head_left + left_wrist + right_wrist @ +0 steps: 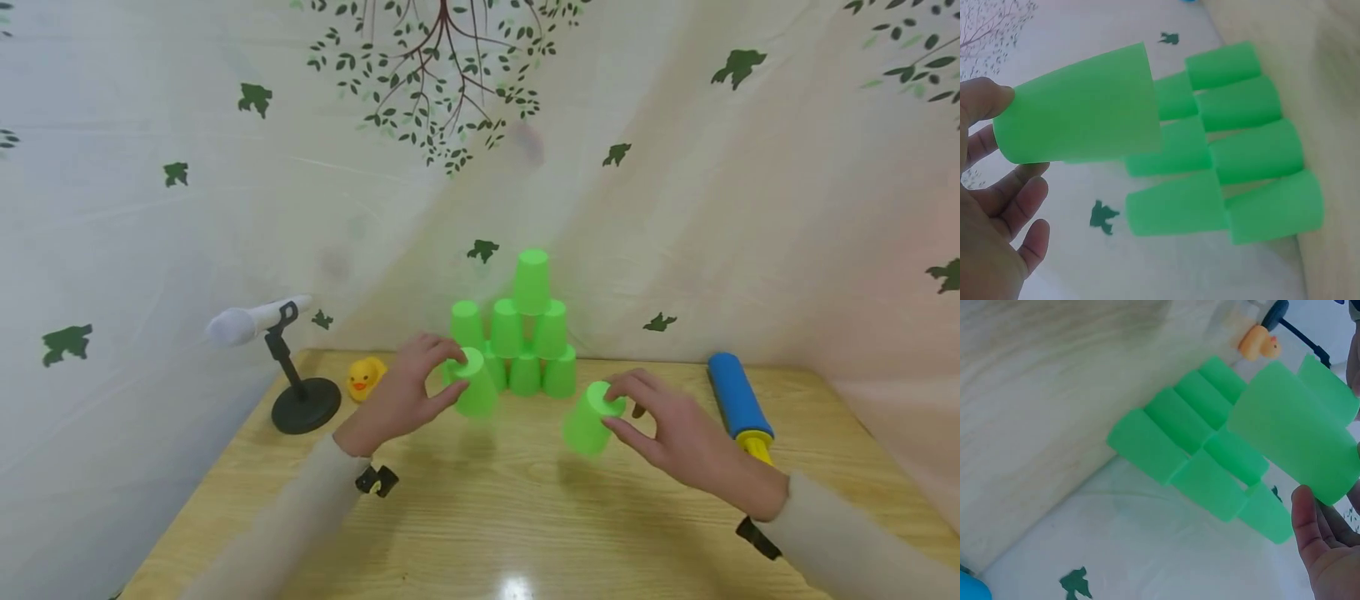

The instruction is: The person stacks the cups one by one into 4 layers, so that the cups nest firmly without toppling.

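In the head view my left hand (pixel 401 392) pinches an upside-down green cup (pixel 477 392) by its base, lifted in front of a stack. My right hand (pixel 686 433) holds another upside-down green cup (pixel 587 423), tilted above the table, right of the stack. Behind them stands a pyramid of green cups (pixel 524 375): a bottom row, three cups above, and one top cup (pixel 532 282) over the middle and right ones. The left wrist view shows thumb and fingers on the held cup (pixel 1079 109); in the right wrist view the other cup (pixel 1297 431) is gripped at its narrow end.
On the wooden table (pixel 480 517), a white microphone (pixel 255 321) on a black stand (pixel 306 406) is at the left, with a yellow rubber duck (pixel 366 379) beside it. A blue tube with a yellow handle (pixel 738 400) lies at the right. A leaf-printed cloth hangs behind.
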{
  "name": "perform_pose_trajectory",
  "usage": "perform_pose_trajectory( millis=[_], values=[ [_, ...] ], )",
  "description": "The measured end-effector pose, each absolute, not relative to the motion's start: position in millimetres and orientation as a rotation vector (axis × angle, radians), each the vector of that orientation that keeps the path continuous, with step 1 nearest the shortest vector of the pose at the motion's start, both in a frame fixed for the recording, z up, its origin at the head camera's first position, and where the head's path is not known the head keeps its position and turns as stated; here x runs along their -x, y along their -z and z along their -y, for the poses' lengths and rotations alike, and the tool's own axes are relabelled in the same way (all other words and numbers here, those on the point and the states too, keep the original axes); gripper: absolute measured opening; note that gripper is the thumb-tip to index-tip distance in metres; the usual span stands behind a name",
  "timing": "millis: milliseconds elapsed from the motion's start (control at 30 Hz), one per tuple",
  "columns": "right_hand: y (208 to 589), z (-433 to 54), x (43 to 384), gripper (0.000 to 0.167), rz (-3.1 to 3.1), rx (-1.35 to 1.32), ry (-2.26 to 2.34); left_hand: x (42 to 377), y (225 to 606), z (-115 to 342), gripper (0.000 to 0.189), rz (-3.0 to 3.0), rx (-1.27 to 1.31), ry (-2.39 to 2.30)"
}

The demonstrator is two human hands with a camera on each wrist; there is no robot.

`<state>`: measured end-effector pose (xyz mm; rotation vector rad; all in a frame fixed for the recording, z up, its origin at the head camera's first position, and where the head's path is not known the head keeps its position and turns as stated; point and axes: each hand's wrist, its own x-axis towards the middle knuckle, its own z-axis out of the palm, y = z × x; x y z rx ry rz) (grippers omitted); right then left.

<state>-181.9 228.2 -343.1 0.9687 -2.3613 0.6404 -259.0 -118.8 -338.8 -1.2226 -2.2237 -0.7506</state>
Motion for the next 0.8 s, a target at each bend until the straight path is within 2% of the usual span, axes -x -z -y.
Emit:
perform_pose_trajectory(
  millis=[233,800],
  values=[
    [313,-228,200,0.035,2.321,-0.949,-0.594,278,315,121,0.024,2.158,1.145,0.772],
    [232,-190,258,0.022,2.074,-0.914,-0.674,329,277,97,0.025,2.209,0.967,0.779]
  ],
)
